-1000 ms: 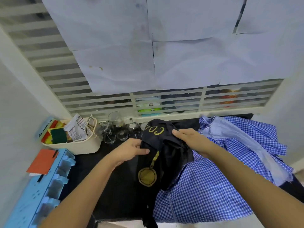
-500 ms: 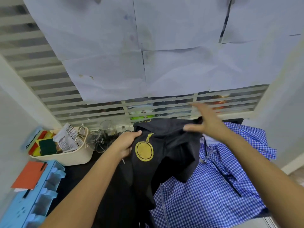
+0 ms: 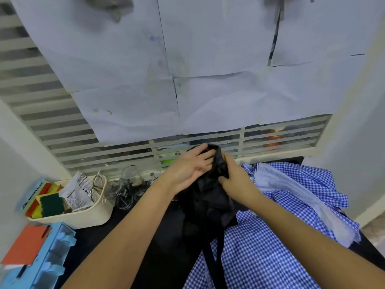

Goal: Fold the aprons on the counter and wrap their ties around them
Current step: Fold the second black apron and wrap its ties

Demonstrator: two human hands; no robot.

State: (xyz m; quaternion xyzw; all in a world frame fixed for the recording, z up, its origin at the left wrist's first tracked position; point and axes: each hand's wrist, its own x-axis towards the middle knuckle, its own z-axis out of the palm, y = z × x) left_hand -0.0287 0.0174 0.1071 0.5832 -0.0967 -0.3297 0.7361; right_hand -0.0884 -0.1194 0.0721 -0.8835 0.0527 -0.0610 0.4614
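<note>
The dark table (image 3: 87,240) carries everything, and the biggest thing on it is the blue checked apron (image 3: 260,257), thin woven cotton lying rumpled and unfolded just right of the black apron (image 3: 208,201) and partly under its hanging lower end. The black apron is a limp, matte cloth gathered into a narrow bunch and held up off the table. My read is that it is being collected for a first fold. Left of the black apron sits a cream plastic basket (image 3: 83,217) with rounded walls. The right hand (image 3: 235,180) is closed round the top of the bunch, thumb in front. The left hand (image 3: 187,170) lies against the same bunch with its fingers nearly straight, gripping nothing that I can see. A flat black tie (image 3: 210,263) dangles below the black apron across the checked cloth. Clear drinking glasses (image 3: 129,184), hard and round, stand close on the black apron's left. From here I would worry most about that loose tie dragging the checked apron along, or a swing of soft cloth catching the glasses and tipping them. A bunch this crumpled may also fold unevenly unless it is shaken flat.
</note>
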